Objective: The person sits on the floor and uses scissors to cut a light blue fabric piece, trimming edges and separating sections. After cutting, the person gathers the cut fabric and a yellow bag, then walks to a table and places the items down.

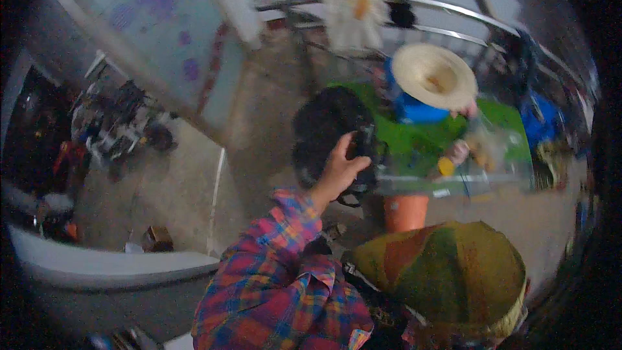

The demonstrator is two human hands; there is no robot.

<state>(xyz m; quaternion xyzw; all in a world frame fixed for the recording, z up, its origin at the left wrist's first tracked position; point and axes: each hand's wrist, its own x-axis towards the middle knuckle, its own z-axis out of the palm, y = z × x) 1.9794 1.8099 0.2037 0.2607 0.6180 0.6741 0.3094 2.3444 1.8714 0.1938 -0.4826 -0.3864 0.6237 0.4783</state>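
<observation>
Resting on a black bag [324,129], one hand [337,168] (plaid-sleeved), grip spread flat.

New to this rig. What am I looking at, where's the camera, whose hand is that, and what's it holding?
There is no machine here. This is one wide fisheye camera worn on a person's head and looking down, so straight edges bend near the rim. The wearer's own hands do not show. The hand in the plaid sleeve seems to belong to a nearby person in a camouflage cap. It rests on a black bulky object; its kind and the grip are too blurred to tell. Beyond, another person in a straw hat works at a green-topped table, with an orange bucket below.
</observation>
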